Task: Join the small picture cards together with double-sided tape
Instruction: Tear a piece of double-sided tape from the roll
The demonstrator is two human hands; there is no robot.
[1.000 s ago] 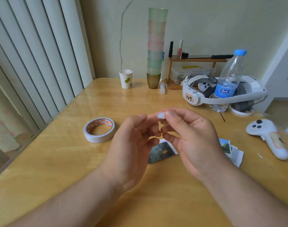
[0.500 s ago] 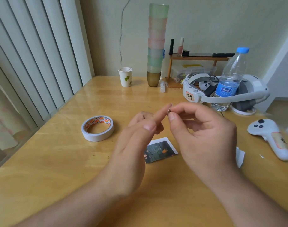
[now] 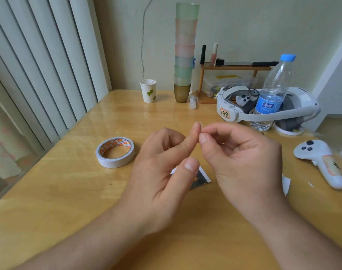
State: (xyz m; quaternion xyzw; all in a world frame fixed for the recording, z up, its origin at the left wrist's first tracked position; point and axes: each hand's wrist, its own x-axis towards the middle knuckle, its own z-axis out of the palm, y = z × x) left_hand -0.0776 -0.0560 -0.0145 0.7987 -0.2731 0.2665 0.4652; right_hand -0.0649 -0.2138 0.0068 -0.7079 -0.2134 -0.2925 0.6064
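ok so my left hand [image 3: 162,172] has its index finger up, and my right hand [image 3: 242,162] is pinching a tiny tape bit [image 3: 200,127] at that fingertip. One card [image 3: 200,179] lies under my hands, roll [image 3: 115,152] off to the left

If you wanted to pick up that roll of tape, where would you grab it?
The tape roll lies flat on the table, hole up. I'd come from above, one finger inside the hole and thumb on the outer wall, probably at its open left side, away from the left hand.
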